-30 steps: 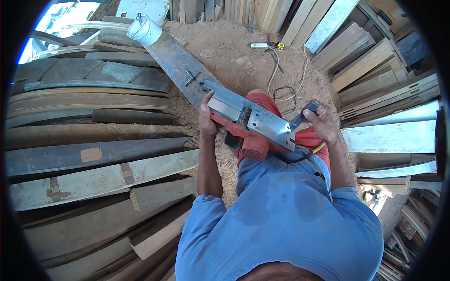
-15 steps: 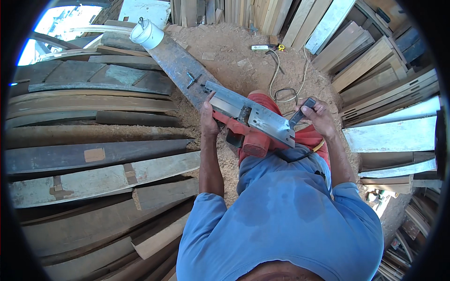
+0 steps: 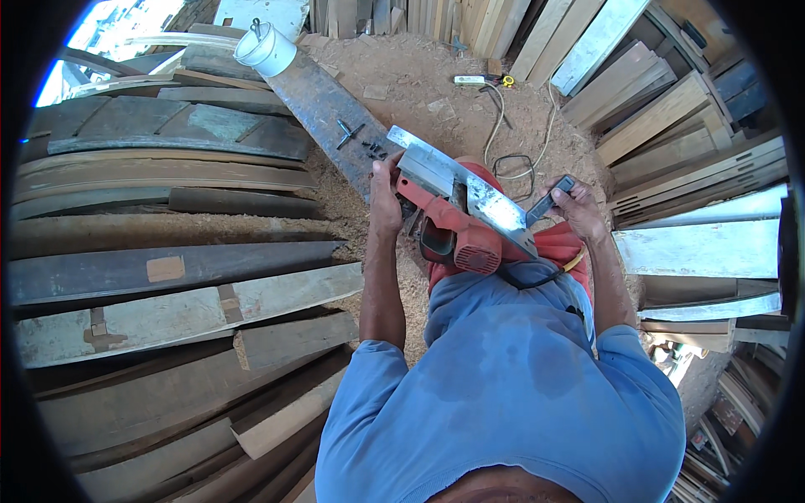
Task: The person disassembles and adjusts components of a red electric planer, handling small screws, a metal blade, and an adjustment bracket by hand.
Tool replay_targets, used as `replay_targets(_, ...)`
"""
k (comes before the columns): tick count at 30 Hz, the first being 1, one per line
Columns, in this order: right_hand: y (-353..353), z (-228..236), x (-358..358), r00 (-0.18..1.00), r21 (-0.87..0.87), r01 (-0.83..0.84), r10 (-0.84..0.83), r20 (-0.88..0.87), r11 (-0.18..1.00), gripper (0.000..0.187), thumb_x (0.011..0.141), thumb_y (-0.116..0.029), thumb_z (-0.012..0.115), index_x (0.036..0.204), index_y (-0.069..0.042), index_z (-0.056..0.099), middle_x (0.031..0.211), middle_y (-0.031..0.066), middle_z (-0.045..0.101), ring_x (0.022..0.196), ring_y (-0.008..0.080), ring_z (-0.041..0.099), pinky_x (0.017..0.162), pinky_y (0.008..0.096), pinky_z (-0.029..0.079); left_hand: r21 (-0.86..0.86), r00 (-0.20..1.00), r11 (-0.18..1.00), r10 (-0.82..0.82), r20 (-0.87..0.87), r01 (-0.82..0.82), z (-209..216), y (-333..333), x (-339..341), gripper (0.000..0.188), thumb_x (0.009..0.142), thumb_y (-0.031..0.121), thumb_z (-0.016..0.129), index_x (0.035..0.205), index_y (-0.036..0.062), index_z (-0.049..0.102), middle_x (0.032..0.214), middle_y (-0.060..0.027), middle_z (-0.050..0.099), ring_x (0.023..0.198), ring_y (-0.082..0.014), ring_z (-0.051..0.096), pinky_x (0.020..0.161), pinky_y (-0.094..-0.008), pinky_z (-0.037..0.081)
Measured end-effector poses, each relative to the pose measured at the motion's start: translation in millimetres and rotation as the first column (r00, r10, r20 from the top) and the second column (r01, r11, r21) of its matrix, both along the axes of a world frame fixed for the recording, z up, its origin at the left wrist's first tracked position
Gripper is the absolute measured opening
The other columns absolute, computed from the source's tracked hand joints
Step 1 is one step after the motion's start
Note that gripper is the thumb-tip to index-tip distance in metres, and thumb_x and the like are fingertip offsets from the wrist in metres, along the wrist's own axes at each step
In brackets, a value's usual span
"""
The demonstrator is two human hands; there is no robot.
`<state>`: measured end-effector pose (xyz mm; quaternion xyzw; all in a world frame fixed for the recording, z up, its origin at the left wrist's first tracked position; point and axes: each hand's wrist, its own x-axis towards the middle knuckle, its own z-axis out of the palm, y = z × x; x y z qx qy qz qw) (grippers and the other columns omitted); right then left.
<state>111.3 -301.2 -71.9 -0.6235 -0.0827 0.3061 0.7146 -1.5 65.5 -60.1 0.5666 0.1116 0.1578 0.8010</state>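
A red electric planer (image 3: 457, 222) is tilted over my lap with its shiny metal sole (image 3: 495, 205) facing up. My left hand (image 3: 385, 197) grips its far left end, fingers partly hidden behind the body. In my right hand (image 3: 580, 210) is a dark flat-handled tool (image 3: 549, 201); its lower end is at the sole's near right edge, and I cannot tell whether it touches. Beyond the planer, a T-shaped metal wrench (image 3: 348, 134) and several small dark bolts (image 3: 375, 149) lie on a long worn board (image 3: 314, 101).
A white bucket (image 3: 267, 52) stands at the board's far end. Stacked planks (image 3: 168, 184) fill the left side, and more boards (image 3: 704, 247) lean at the right. A pale cord (image 3: 501, 117), a white power strip (image 3: 470, 80) and a yellow tape measure (image 3: 507, 81) lie on the shavings-covered floor.
The planer has turned slightly and shifted a little to the right, its sole now catching more light. My left hand has moved right with it, and the tool in my right hand is tilted further over.
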Motion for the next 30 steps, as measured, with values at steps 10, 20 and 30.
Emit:
replay_targets(10,-3,-11,1,0.999,0.056,0.011,-0.008,-0.046,0.998,0.02,0.098,-0.017,0.068,0.117,-0.009,0.067,0.106,0.0044,0.073,0.094,0.0119,0.071,0.077,0.0269,0.062,0.021,1.0,1.0,-0.004,-0.016,0.004,7,-4,3,0.08,0.107,0.059,0.023,0.137,-0.0103,0.05,0.125,-0.0174,0.062,0.113,-0.0236,0.06,0.1,-0.0375,0.046)
replay_targets(20,-5,-30,5,0.991,0.16,0.024,-0.002,-0.137,0.987,0.024,0.096,-0.016,0.069,0.119,-0.008,0.066,0.106,0.0059,0.073,0.094,0.0133,0.072,0.075,0.0266,0.064,0.044,0.998,0.999,-0.006,-0.07,0.009,5,-5,9,0.076,0.109,0.055,0.022,0.133,-0.0093,0.054,0.119,-0.0154,0.066,0.109,-0.0218,0.062,0.098,-0.0355,0.047)
replay_targets(30,-8,-16,0,0.994,0.208,0.068,-0.05,-0.093,0.976,0.02,0.1,-0.011,0.063,0.118,-0.004,0.062,0.105,0.009,0.072,0.096,0.0181,0.072,0.075,0.029,0.064,0.01,0.996,1.0,0.012,-0.091,-0.011,-10,1,8,0.074,0.108,0.057,0.024,0.13,-0.0062,0.057,0.119,-0.0137,0.066,0.107,-0.0215,0.063,0.097,-0.0365,0.049)
